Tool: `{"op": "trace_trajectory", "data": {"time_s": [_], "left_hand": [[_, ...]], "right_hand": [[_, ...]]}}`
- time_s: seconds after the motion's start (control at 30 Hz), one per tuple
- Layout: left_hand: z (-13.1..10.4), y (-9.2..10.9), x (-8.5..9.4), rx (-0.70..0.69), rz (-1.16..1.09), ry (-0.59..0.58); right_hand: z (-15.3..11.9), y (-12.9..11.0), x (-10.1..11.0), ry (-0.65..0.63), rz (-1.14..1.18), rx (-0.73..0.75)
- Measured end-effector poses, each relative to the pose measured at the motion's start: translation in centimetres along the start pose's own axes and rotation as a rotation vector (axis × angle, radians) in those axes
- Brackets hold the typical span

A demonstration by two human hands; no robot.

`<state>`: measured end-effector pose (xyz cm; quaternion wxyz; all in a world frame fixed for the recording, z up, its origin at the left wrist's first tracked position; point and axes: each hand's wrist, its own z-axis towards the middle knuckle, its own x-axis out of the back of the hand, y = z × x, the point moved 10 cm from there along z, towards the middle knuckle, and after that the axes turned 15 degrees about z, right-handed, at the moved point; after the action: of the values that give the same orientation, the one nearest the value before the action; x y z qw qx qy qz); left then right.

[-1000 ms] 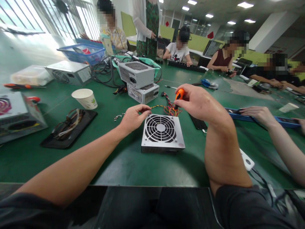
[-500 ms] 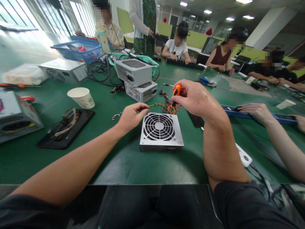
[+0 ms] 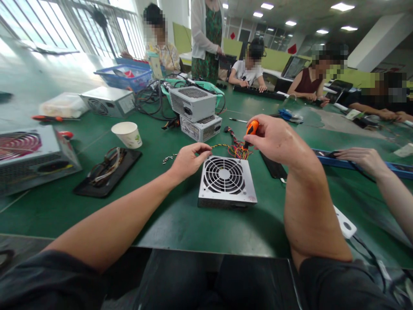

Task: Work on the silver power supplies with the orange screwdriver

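Observation:
A silver power supply (image 3: 250, 189) with a round fan grille lies on the green table before me. My left hand (image 3: 190, 160) is at its back left corner, thumb and fingers pinched around the end of a thin yellow-and-black twisted cable (image 3: 220, 145). My right hand (image 3: 269, 137) is closed around an orange-and-black screwdriver (image 3: 252, 127), held upright over the power supply's back edge. The screwdriver's tip is hidden among the coloured wires (image 3: 238, 150) behind the case. Several small screws (image 3: 168, 159) lie left of my left hand.
Two stacked power supplies (image 3: 193, 103) stand behind. To the left are a paper cup (image 3: 127, 134), a black tray (image 3: 93, 189) with glasses and another power supply (image 3: 35, 159). Another person's hand (image 3: 359, 160) rests by a blue strip at the right. People sit across the table.
The whole view has shifted, so the table and objects appear farther right. Both hands keep their places at the power supply, still holding the cable and the screwdriver.

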<state>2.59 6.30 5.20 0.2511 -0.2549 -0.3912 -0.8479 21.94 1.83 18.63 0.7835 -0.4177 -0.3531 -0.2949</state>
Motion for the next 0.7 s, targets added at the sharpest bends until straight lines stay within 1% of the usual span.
{"op": "trace_trajectory", "data": {"time_s": [0.2,0.43,0.7], "left_hand": [[0.01,0.06,0.01,-0.02,-0.02,0.017],[0.04,0.06,-0.03,-0.012,-0.023,0.016],[-0.07,-0.19,-0.17,0.004,-0.028,-0.009]], "right_hand": [[0.06,0.05,0.06,0.0,-0.004,-0.011],[-0.04,0.15,0.27,0.004,-0.036,-0.029],[-0.07,0.26,0.78,0.019,0.029,-0.017]]}}
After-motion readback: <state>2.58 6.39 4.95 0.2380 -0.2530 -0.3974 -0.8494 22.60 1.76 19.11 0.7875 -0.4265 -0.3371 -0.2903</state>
